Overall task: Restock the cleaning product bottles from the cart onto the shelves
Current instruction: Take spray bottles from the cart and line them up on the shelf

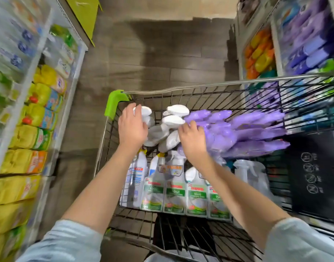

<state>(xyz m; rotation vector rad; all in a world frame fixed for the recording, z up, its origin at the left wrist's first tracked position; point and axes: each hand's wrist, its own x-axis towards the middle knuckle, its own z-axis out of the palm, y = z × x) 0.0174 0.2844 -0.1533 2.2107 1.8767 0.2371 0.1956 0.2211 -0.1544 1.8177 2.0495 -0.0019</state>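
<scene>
Head view: the cart (200,87) stands in the aisle beside the left shelves (75,87). The left hand (132,128) curls round a white bottle (145,111) at the cart's far left. The right hand (192,141) rests on the purple bottles (243,129), its grip unclear. Spray bottles (174,193) stand nearer.

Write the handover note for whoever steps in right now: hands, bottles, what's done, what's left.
Left hand: fingers curled over the head of a white spray bottle at the far left corner of the cart.
Right hand: on the pile where the other white bottles meet the purple bottles; grip unclear.
Green-label bottles stand in a row nearer the person.
Done: no bottle is out of the cart.
Left: the whole visible load, onto the shelves.
</scene>
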